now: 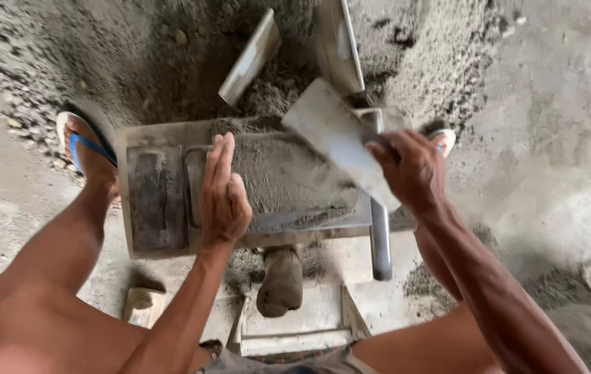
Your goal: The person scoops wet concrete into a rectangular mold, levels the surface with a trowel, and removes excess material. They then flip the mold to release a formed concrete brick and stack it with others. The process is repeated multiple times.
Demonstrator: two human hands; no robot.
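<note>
Landmark: the metal mould [153,197], a flat grey tray with two long pockets, lying on the ground between the person's knees.
Left hand: the left hand [224,190] stands on edge over the mould, fingers straight and pressed together, palm turned toward the damp mix; it grips nothing and leans against the side of the heap.
Right hand: the right hand [410,170] is at the mould's right end, fingers curled tight round the handle of the trowel.
Trowel: the trowel [340,138], a broad flat grey blade, is tilted over the mould's right half, its lower edge down on the mix.
Mix: grey cement mix [278,176] is heaped in the mould's right pocket, between the flat left hand and the blade; the left pocket shows bare metal.
Pipe: a round metal bar [379,235] runs along the mould's right edge, down toward the person.
Sand pile: a big heap of grey sand [115,55] rises just behind the mould, with a flat metal piece [250,59] stuck in it.
Foot: a foot in a blue-strapped sandal [87,149] is planted at the mould's left edge.
Near side: a dark rounded lump [280,280] sits just below the mould, on pale slabs.
</note>
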